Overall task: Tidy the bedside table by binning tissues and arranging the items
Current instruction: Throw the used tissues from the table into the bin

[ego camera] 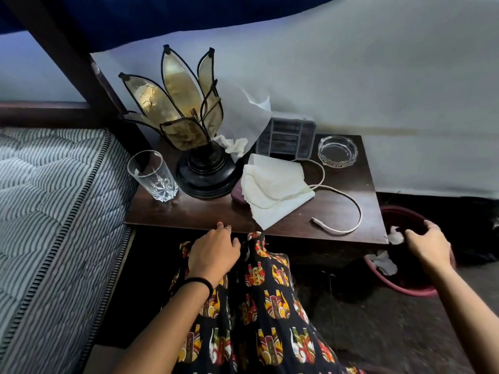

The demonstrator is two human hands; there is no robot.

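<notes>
Head view. Dark wooden bedside table (205, 211) stands against a pale wall, striped mattress (54, 211) at its left. Right hand (428, 245) hangs over the red bin (399, 288), fingers loosely curved, holding nothing; a crumpled tissue (394, 235) sits just left of its fingertips, more tissues lower in the bin. Left hand (214, 252) rests relaxed at the table's front edge, empty. Beyond it: flat tissues (272, 184) over a white cable (348, 209), petal lamp (186, 117), glass (152, 175), ashtray (337, 151).
</notes>
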